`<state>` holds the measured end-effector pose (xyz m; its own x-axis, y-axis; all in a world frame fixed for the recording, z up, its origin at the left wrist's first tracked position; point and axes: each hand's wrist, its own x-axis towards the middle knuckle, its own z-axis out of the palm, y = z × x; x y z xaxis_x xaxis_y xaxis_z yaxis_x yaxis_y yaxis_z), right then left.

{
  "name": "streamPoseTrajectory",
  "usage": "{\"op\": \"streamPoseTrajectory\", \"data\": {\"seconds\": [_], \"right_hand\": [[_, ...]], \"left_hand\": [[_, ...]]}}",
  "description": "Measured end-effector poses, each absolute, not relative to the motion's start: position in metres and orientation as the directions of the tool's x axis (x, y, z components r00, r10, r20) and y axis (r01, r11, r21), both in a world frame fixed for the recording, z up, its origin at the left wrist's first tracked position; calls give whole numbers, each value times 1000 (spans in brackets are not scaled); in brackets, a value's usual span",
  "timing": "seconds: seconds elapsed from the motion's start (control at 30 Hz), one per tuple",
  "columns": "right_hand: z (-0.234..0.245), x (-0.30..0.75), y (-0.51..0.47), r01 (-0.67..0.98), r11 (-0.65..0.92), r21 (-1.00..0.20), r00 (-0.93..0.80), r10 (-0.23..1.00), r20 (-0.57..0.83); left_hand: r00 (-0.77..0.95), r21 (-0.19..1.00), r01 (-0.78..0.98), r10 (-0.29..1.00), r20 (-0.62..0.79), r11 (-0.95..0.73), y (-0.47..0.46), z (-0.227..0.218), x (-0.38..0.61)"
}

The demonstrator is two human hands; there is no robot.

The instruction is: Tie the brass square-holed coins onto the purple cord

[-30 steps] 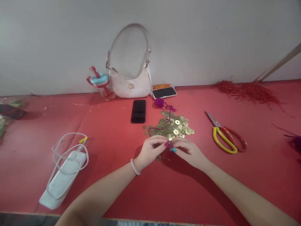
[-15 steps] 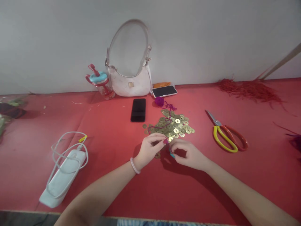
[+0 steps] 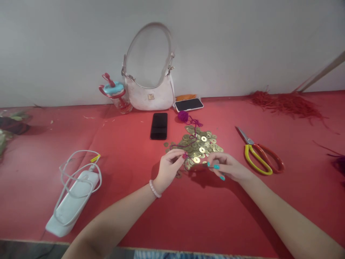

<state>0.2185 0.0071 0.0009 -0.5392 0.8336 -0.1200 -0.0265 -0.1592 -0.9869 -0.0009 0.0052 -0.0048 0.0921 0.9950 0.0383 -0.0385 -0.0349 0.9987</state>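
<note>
Purple yarn [image 3: 180, 146] runs from a small ball [image 3: 183, 116] across a heap of brass coins with square holes [image 3: 196, 145]. My left hand [image 3: 172, 163] pinches the yarn between thumb and forefinger at the near left edge of the heap. To its right, my right hand [image 3: 226, 166] is closed in a pinch on a thin dark strand, which looks like the yarn's end. The strand spans part of the gap between the hands, over the nearest coins. A few coins lie partly hidden by my left hand.
Scissors [image 3: 254, 151] lie right of the coins. Behind are a black phone [image 3: 159, 126], a white-edged phone [image 3: 189, 104], a handbag [image 3: 151, 95] and a lidded cup [image 3: 118, 97]. A white power strip with cable [image 3: 74, 201] lies left; red shreds [image 3: 288, 104] lie far right.
My hands, close together before, have moved apart. My right hand went right with the thin strand between its fingers; my left hand shifted slightly left, still pinching the yarn.
</note>
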Motion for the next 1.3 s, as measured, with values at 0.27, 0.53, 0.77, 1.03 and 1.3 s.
{"op": "streamPoseTrajectory", "data": {"seconds": [0.27,0.53,0.77,1.03,1.3], "right_hand": [[-2,213,15,485,325,-812,-197,945,260],[12,197,-1,610,710,-351,-631,703,327],[14,173,-14,649,697,-305,-686,710,160],[14,175,-21,684,684,-254,-681,724,114],[31,173,-27,535,479,-695,-721,688,-80]], "left_hand": [[108,996,-46,991,-77,82,3,-3,-1],[77,1000,13,997,-16,15,5,-4,0],[57,997,30,996,76,-77,7,-5,0],[70,997,28,995,74,-76,7,-7,0],[67,993,71,994,87,-92,7,-6,0]]}}
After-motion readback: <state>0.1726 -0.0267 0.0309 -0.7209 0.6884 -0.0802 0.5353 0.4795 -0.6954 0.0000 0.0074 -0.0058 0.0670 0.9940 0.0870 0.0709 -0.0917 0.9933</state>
